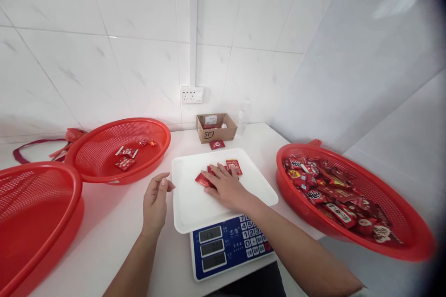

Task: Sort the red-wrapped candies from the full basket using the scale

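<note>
My right hand [228, 189] lies palm down on the white tray [190, 213] of a digital scale [212, 264], fingers spread over several small red snack packets [203, 179]. The hand partly covers them, and one red and yellow packet [234, 166] shows beyond its fingertips. Just off the tray's left edge, my left hand [155, 204] is raised with its fingers loosely bent and nothing visible in them. Below the tray, the scale's blue panel has displays and a keypad, partly hidden by my right forearm.
On the right, a red plastic basket [411, 241] holds many red packets [334, 195]. Another red basket [90, 151] at back left contains a few, and a third basket [31, 213] stands front left. A cardboard box [219, 135] sits near the wall, with a red packet [217, 145] before it.
</note>
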Action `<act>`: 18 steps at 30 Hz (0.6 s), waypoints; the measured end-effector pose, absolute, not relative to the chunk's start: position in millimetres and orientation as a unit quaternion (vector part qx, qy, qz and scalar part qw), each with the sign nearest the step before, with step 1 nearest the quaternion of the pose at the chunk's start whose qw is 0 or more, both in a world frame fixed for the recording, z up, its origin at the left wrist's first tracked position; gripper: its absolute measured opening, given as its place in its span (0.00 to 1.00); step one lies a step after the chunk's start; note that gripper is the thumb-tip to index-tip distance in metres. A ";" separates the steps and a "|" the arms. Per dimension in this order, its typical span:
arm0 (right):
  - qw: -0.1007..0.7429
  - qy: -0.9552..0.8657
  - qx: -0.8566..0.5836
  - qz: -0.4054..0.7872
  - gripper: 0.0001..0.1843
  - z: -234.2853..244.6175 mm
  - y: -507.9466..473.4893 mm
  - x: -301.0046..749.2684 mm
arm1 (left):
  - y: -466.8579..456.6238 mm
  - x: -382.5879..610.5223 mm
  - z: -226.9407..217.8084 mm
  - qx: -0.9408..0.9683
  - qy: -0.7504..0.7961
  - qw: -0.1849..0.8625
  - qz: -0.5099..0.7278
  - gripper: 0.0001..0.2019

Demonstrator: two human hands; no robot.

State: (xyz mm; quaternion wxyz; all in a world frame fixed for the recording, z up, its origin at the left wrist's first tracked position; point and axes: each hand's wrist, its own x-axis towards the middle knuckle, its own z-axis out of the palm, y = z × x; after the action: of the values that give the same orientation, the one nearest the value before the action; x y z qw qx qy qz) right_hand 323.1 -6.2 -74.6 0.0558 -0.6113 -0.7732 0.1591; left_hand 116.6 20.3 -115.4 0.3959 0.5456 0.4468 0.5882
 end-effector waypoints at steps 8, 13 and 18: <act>0.088 -0.721 -0.672 0.142 0.37 -75.4 12.6 345.9 | 29.0 114.9 -126.5 0.515 0.449 0.394 0.615 0.15; 0.191 -0.725 -0.634 0.190 0.34 -36.2 -8.2 356.4 | 34.6 113.9 -133.1 0.499 0.453 0.389 0.628 0.15; 0.359 -0.705 -0.529 0.309 0.27 14.2 -80.7 358.0 | 39.2 111.8 -139.1 0.476 0.461 0.392 0.638 0.15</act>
State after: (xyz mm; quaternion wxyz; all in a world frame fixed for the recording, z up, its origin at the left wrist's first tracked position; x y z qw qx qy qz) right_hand 358.0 -80.7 14.2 0.3585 -0.5288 -0.7046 0.3088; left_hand 111.8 39.2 -139.1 0.3919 0.4756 0.4612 0.6384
